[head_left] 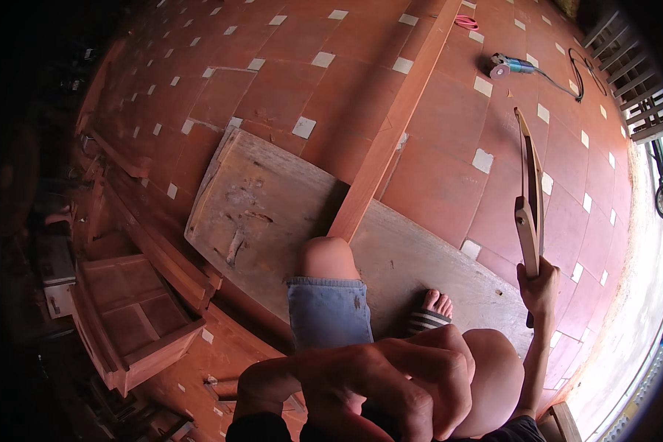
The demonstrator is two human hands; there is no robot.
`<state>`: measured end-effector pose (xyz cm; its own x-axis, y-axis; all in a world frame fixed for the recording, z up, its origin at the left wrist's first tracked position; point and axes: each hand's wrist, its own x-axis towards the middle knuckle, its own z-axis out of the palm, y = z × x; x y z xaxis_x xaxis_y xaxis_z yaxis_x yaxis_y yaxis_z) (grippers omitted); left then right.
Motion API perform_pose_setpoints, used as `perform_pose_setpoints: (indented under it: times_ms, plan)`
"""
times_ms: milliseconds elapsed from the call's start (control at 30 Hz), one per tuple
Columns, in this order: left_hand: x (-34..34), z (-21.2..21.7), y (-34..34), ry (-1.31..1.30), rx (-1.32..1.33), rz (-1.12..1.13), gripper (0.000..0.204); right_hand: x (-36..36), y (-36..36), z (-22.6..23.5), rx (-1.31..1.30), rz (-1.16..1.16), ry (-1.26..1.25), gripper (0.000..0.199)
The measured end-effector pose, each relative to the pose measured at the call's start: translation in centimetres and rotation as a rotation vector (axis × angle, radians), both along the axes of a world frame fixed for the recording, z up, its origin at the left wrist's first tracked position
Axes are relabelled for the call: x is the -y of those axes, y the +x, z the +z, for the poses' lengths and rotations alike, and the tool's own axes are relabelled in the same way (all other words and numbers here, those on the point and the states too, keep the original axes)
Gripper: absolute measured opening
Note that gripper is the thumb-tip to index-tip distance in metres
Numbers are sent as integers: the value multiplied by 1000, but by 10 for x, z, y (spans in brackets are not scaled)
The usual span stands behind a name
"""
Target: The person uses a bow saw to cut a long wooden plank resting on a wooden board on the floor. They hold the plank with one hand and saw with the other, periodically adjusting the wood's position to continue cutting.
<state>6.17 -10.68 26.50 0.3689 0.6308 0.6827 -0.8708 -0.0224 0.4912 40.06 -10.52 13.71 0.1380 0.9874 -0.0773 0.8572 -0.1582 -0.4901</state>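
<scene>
My right hand [539, 286] is wrapped around the lower end of a wooden frame saw [529, 221], which stands nearly upright, edge-on, at the right. Close to the camera, at the bottom middle, my left hand [398, 383] has its fingers bent inward. Whatever it may hold is hidden behind the knuckles. A long reddish wooden beam [398, 121] runs from my bent knee toward the far edge. Its near end rests over a weathered wooden board [272, 210], and my knee covers that end. Neither hand touches the beam.
An angle grinder [510, 66] with a cord lies on the tiled floor at the far right, near a pink coiled cord [466, 22]. Reddish wooden furniture parts [136, 309] stand at the left. My sandalled foot [432, 313] is on the board. A slatted rack [630, 74] stands far right.
</scene>
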Motion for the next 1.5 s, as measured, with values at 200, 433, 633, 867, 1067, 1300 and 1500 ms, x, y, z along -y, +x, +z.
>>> perform_pose_setpoints:
  times_ms: [200,433,633,867,1067,1300,1500]
  plan:
    - [56,33,-25,-496,-373,-299,17,-92,-29,56,83,167,-256,26]
    - [57,41,20,-364,-753,-696,14,-191,-73,132,12,299,-534,30]
    - [64,3,53,-309,-755,-1005,11,-191,-91,57,-115,194,-148,33]
    - [43,-14,35,-402,-804,-995,10,-230,-130,36,-270,187,6,37]
    - [28,-11,35,-385,-789,-926,9,-276,-137,52,-273,148,53,40]
    - [51,5,27,-407,-727,-884,9,-312,-108,57,-273,12,61,45]
    - [64,19,53,-595,-539,-990,9,-353,-105,54,-228,-73,29,48]
